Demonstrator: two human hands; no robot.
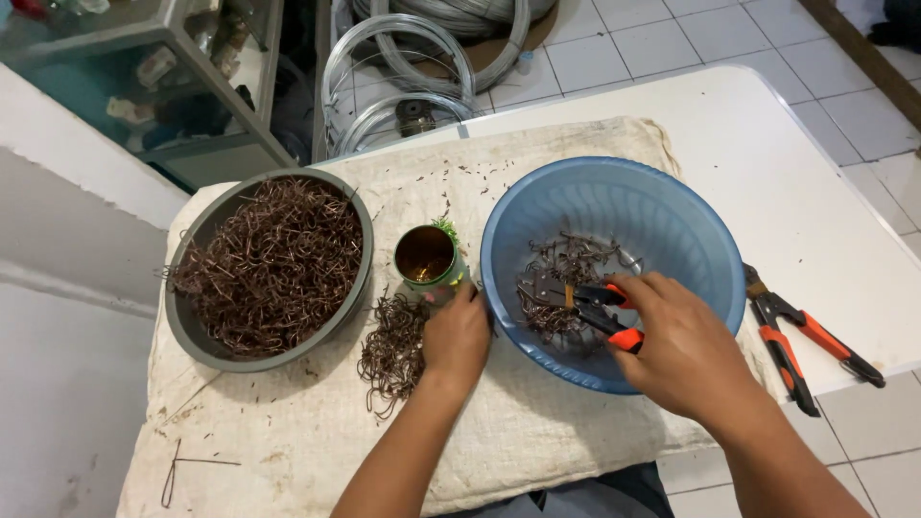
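Note:
My right hand (683, 350) reaches into a blue plastic basin (672, 216) and grips a pair of orange-and-black handled pliers (585, 299) lying over a small heap of brown wire hooks (566, 264). My left hand (457, 338) rests on the cloth at the basin's left rim, fingers curled, beside a small green tin can (426, 257). Whether it holds anything is hidden. A loose pile of brown wire pieces (391, 350) lies just left of that hand.
A grey bowl (197, 336) heaped with brown wire hooks stands at the left on a beige cloth (288, 432). Orange-handled cutters (796, 336) lie right of the basin near the white table's edge. Coils of steel wire (403, 58) sit on the tiled floor behind.

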